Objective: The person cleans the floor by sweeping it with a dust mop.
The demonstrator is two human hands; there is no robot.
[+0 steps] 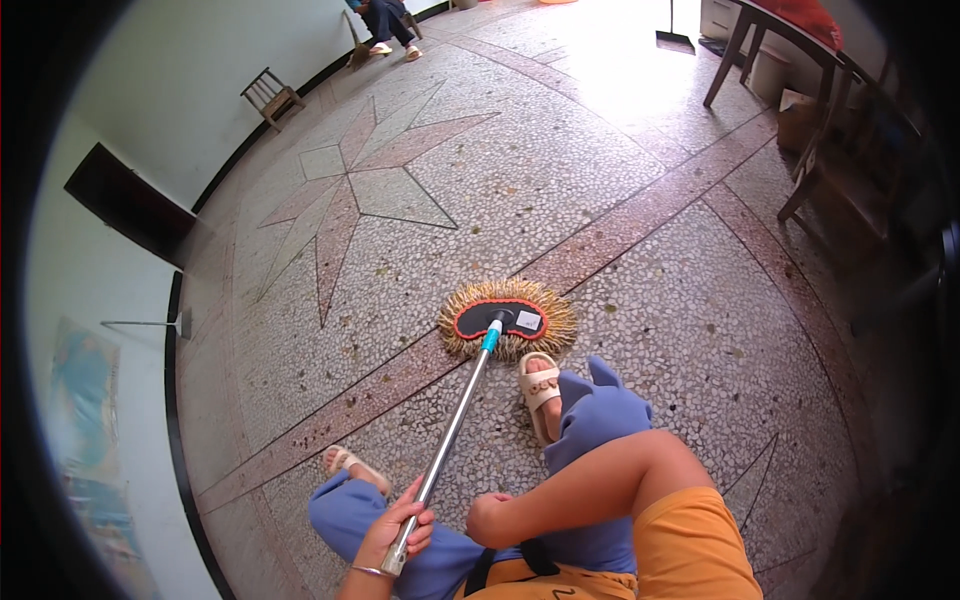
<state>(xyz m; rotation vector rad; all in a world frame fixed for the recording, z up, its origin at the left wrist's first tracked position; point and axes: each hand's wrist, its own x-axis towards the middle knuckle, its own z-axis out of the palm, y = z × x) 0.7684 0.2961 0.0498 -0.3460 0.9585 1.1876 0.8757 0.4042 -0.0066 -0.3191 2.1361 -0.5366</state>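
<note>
My left hand [399, 526], with a bangle at the wrist, grips the lower end of a metal mop handle [456, 424]. The pole slopes away from me to a flat mop head [480, 322] with a yellow-brown, grey-tinged fringe. Its dark backing has a red border and a white label. The head rests on the speckled terrazzo floor [540, 202], just ahead of my right sandal [541, 386]. My right hand [491, 519] is curled into a fist before my waist, apart from the handle. I see nothing in it, though its palm side is hidden.
A small wooden chair [274, 99] stands along the left wall. Farther back sits a person [386, 22] beside a broom [358, 51]. A long-handled dustpan [675, 41] is at the far right, near a wooden table [787, 34] and a chair [847, 180]. Small dark bits dot the floor.
</note>
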